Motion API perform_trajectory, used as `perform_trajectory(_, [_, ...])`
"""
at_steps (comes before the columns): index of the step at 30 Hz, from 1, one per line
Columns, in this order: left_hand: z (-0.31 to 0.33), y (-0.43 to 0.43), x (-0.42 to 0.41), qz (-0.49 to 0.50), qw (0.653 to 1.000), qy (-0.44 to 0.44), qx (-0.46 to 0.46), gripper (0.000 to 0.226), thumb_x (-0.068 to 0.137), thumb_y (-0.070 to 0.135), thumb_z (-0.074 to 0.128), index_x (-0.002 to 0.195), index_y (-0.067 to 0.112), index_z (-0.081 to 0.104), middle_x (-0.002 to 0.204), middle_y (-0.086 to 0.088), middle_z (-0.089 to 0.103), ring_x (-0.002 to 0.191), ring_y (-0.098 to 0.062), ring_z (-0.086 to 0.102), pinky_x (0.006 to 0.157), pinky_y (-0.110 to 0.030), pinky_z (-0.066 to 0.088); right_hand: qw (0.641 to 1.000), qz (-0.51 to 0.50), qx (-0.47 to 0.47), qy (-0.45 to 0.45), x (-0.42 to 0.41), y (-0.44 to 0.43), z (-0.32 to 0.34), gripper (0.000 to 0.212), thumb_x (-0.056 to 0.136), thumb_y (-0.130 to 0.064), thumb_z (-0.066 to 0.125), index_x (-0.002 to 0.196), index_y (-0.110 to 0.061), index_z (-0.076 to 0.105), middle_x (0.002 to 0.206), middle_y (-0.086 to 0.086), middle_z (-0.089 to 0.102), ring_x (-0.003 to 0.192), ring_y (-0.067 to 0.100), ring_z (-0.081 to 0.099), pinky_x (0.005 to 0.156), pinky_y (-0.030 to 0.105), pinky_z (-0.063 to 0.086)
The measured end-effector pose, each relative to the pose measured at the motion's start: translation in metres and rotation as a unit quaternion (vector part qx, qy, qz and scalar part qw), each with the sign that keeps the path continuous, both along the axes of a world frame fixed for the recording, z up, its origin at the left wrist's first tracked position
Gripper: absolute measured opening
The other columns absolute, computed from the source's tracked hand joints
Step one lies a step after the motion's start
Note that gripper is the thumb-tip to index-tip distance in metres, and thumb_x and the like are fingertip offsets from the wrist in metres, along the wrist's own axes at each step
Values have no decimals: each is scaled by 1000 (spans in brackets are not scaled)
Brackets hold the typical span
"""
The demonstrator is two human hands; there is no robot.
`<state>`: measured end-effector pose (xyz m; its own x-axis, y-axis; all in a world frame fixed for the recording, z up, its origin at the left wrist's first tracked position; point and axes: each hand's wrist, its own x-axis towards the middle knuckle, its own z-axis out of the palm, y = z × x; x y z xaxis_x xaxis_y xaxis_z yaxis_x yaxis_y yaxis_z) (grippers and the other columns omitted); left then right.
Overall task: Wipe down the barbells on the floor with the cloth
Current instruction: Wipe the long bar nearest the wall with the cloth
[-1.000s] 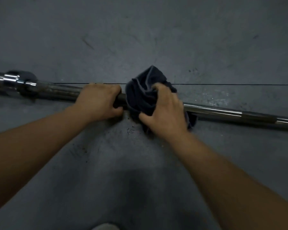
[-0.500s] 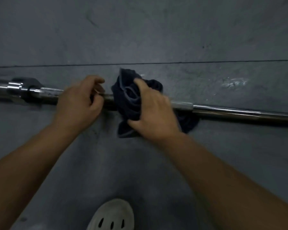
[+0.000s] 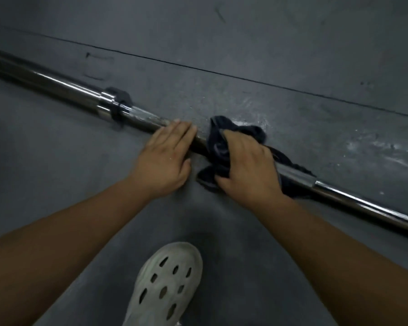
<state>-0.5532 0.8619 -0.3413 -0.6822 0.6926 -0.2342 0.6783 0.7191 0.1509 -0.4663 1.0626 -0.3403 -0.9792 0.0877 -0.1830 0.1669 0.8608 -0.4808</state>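
Observation:
A chrome barbell (image 3: pixel 64 88) lies on the grey floor, running from the upper left down to the right edge, with a collar (image 3: pixel 113 105) left of centre. A dark blue cloth (image 3: pixel 218 147) is bunched around the shaft. My right hand (image 3: pixel 247 165) grips the cloth and presses it onto the bar. Just left of the cloth, my left hand (image 3: pixel 165 156) lies flat on the shaft with its fingers straight and together, pressing down rather than wrapped around it. The bar under both hands is hidden.
A pale perforated shoe (image 3: pixel 167 283) on my foot stands on the floor at the bottom centre. A thin seam (image 3: pixel 245 77) in the rubber flooring runs beyond the bar. Whitish wet smears (image 3: pixel 250 107) mark the floor behind the cloth.
My left hand has gone from gripping the shaft to lying flat on it. The view has turned, so the bar now runs diagonally, and my shoe has come into sight.

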Motion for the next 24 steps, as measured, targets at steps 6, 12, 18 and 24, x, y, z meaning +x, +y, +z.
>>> perform_trajectory(6, [29,-38,30,-23,996,-53,-74,89,74,32,52,155,18,21,162,-4,19,148,-21,21,118,-42,22,994,57,33,-84,79,72,13,90,69,-59,65,147,-24,37,120,5,60,107,30,58,89,49,50])
perform_trajectory(12, [53,-94,58,-32,994,-29,-99,88,69,34,51,152,15,31,157,-10,33,142,-27,36,112,-44,34,983,180,11,22,45,-8,5,76,68,-38,71,140,-26,48,129,14,50,115,38,50,98,51,44])
perform_trajectory(18, [61,-125,103,72,993,-32,-82,84,67,35,53,146,8,43,150,-18,42,131,-35,49,105,-47,40,967,248,55,23,21,-57,-13,75,73,-30,73,143,-23,47,156,17,33,134,41,41,105,53,42])
perform_trajectory(24, [60,-122,94,95,994,-5,-49,77,69,30,53,142,7,47,147,-17,46,127,-36,52,101,-50,43,958,251,127,-58,93,63,17,66,66,-51,61,126,-24,51,135,6,53,108,31,62,87,45,47])
